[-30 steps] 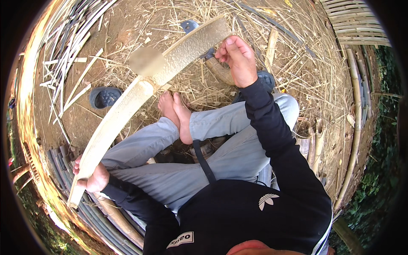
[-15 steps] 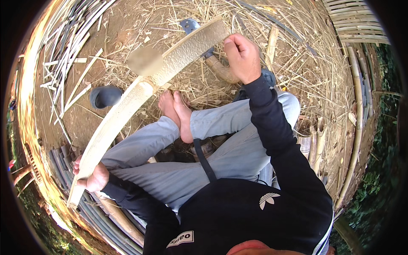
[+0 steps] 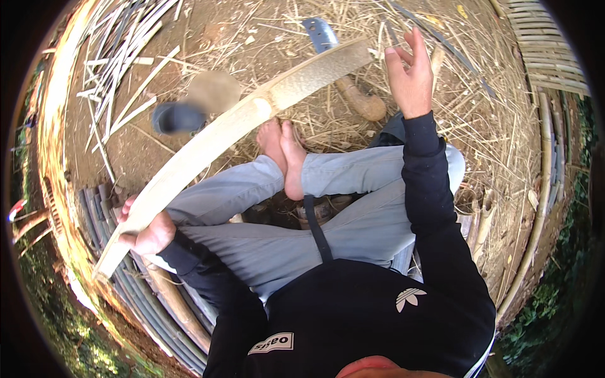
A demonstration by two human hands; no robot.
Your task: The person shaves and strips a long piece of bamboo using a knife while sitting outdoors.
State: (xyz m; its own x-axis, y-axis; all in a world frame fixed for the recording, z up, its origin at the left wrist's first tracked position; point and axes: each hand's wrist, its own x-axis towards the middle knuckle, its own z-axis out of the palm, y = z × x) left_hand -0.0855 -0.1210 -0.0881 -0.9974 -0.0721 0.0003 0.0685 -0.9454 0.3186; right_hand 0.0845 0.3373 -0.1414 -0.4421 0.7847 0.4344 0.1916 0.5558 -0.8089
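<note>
A long split bamboo piece [image 3: 195, 145], pale inside with a node ridge near its middle, slants across in front of me. My left hand [image 3: 153, 234] is closed round its near lower end. By its far right end is my right hand [image 3: 413, 79], off the bamboo, fingers apart and nothing in them. Beneath that far end lies a knife with a broad metal blade [image 3: 320, 33] and a curved wooden handle [image 3: 365, 101]; the bamboo hides the part between them.
Thin bamboo strips [image 3: 123, 57] are heaped at the far left, beside a dark sandal [image 3: 176, 118]. Shavings cover the dirt floor. Bamboo poles [image 3: 167, 293] lie at my left side. A slatted bamboo panel [image 3: 545, 47] is at the far right. My bare feet [image 3: 280, 151] rest below the bamboo.
My right hand has let go of the bamboo's far end, moved a little right and opened its fingers. The left hand keeps its hold. The whole view has shifted slightly.
</note>
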